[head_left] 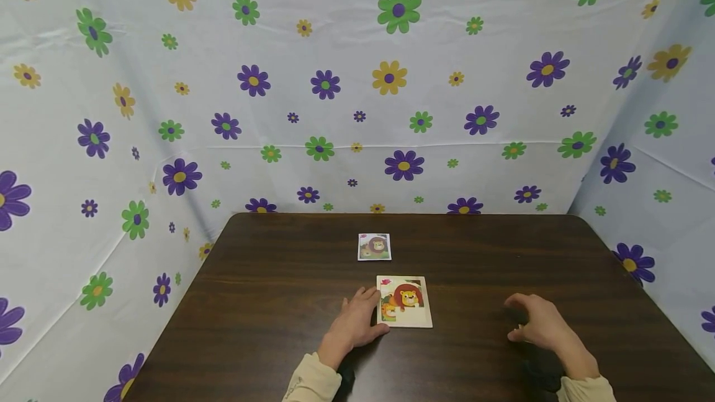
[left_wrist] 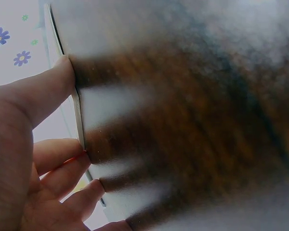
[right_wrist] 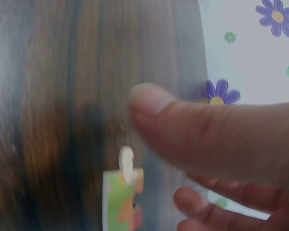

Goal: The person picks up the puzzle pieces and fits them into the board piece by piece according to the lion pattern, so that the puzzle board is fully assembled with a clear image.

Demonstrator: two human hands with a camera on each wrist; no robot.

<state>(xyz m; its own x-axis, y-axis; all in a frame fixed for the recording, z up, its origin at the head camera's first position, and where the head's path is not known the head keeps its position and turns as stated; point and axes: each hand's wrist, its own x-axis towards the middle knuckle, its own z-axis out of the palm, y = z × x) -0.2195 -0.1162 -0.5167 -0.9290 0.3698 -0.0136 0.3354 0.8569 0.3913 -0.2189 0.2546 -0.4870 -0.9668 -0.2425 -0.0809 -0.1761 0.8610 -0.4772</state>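
A square wooden jigsaw puzzle (head_left: 426,318) with a lion picture lies on the table, pale bare wood showing across its lower right. My left hand (head_left: 353,322) rests at its left side, fingers stretched and thumb by the lower left corner. In the left wrist view, the thumb and fingertips of the left hand (left_wrist: 53,159) touch along the board's thin edge (left_wrist: 78,115). Farther right, my right hand (head_left: 539,324) hovers low over the table, thumb and fingers apart. Below the thumb (right_wrist: 154,115), the right wrist view shows a green and orange puzzle piece (right_wrist: 118,202) with a pale tab.
Behind the puzzle lies a small picture card (head_left: 374,256) with the same lion. Both are on a dark brown wooden table (head_left: 268,265). White cloth (head_left: 335,48) printed with flowers hangs behind the table and along its sides.
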